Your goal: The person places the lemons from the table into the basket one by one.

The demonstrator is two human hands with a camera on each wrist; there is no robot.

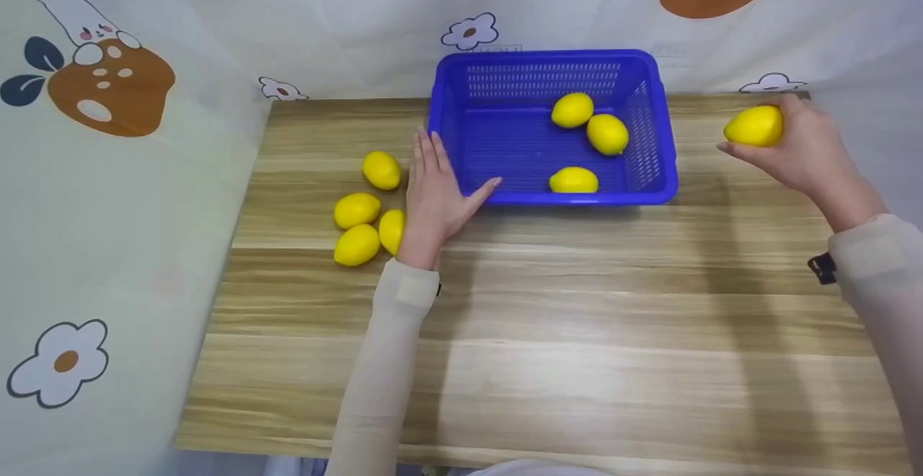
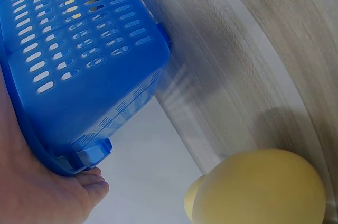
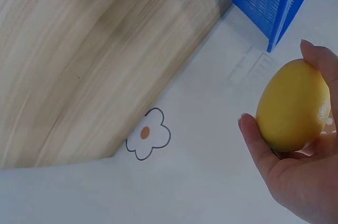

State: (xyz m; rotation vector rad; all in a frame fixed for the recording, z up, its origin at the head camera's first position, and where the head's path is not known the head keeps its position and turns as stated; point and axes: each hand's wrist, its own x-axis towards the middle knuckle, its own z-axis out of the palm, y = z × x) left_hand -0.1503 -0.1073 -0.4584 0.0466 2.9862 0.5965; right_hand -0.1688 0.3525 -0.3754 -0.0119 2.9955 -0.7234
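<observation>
My right hand [image 1: 811, 144] grips a yellow lemon [image 1: 754, 126] over the table's right side, apart from the basket; the right wrist view shows thumb and fingers around the lemon [image 3: 293, 105]. A blue plastic basket [image 1: 555, 197] with slotted walls stands at the back of the table, holding a pair of lemons [image 1: 572, 110] near its far right and another lemon [image 1: 574, 180] by the front wall. My left hand [image 1: 436, 198] rests at the basket's front left corner, fingers straight along the left rim and thumb out over the front rim. In the left wrist view the palm [image 2: 31, 187] lies against the basket rim.
Left of my left hand, several loose lemons [image 1: 357, 210] lie grouped on the wooden table [image 1: 577, 332]; one is partly covered by the hand. A pale curtain [image 1: 346, 21] with printed flowers and rabbits hangs behind the basket and along the left side.
</observation>
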